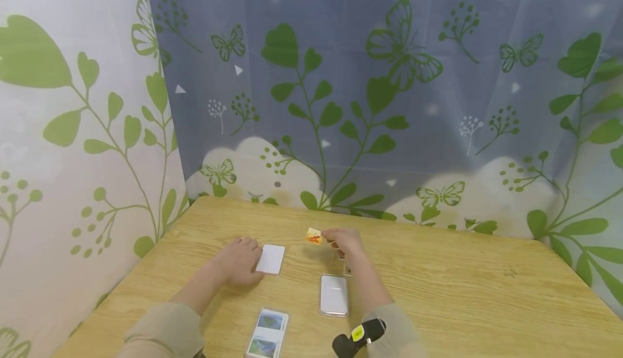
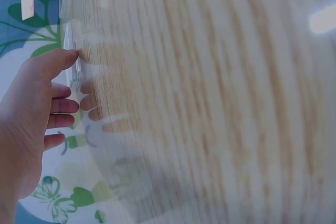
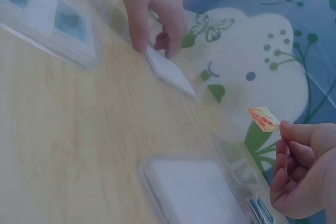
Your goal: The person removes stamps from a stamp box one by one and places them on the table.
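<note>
My right hand [image 1: 344,240] pinches a small card [image 1: 314,236] with an orange-red picture between thumb and fingertips, held up over the table. On the left, my left hand [image 1: 239,261] holds a stack of white cards [image 1: 271,259] by its left end; the right wrist view shows the thumb on one side and fingers on the other. Partly hidden under my right hand are a few small picture cards [image 1: 348,270], seen edge-on as a little stack [image 3: 261,211] in the right wrist view.
Nearer me lies a clear case [image 1: 333,295] with a white surface inside. Another clear box [image 1: 267,333], showing two blue-green pictures, is at the front edge of view. The wood-grain table [image 1: 467,287] ends at a patterned curtain [image 1: 350,77]. A black strap [image 1: 357,339] is on my right wrist.
</note>
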A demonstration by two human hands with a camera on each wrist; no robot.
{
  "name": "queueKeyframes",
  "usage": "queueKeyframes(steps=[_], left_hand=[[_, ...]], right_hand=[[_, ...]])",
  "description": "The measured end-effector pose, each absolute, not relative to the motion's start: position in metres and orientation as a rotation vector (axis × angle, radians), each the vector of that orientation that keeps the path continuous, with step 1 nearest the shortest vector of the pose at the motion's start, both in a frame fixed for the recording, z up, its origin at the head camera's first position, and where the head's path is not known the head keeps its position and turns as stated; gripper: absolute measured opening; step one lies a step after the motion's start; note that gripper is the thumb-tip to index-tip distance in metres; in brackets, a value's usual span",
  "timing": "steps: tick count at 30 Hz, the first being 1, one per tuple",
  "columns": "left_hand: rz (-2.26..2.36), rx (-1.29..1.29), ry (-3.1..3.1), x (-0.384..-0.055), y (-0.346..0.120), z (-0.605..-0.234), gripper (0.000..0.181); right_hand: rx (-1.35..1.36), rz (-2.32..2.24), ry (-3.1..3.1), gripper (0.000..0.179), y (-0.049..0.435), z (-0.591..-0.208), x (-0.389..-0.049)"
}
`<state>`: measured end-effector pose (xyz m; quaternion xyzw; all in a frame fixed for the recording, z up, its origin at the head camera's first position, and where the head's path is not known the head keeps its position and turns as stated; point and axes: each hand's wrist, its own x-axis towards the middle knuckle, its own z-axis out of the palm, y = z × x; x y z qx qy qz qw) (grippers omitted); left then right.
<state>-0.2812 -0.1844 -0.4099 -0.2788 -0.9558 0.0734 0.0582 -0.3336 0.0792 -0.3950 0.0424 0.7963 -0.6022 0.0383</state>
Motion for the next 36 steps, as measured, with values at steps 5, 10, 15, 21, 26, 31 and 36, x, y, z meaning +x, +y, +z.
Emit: queueKeyframes(steps=[5, 10, 15, 21, 26, 31, 36], left_hand=[[0.225, -0.849, -2.892, -0.282, -0.185, -0.409, 0.06], [0.221, -0.855, -2.887, -0.282, -0.185, -0.41, 0.061], [0.227, -0.857, -2.874, -0.284, -0.186, -0.413, 0.061], [0.223, -0.856, -2.884, -0.284, -0.186, -0.414, 0.06], [0.21, -0.857, -2.889, -0.285, -0.186, -0.415, 0.06], [0.198, -0.866, -2.885, -0.285, -0.186, -0.415, 0.06], [0.187, -0.87, -2.888, -0.284, -0.187, -0.414, 0.06]], right_hand=[[0.159, -1.875, 2.433, 0.028, 0.095, -0.397, -0.339], [0.202, -1.929, 2.365, 0.028, 0.111, -0.397, -0.34], [0.222, -1.931, 2.353, 0.031, 0.125, -0.397, -0.341], [0.2, -1.908, 2.37, 0.031, 0.141, -0.401, -0.343], [0.184, -1.894, 2.398, 0.032, 0.155, -0.403, -0.343], [0.204, -1.905, 2.406, 0.033, 0.17, -0.404, -0.342], [0.258, -1.915, 2.393, 0.033, 0.183, -0.404, -0.343]])
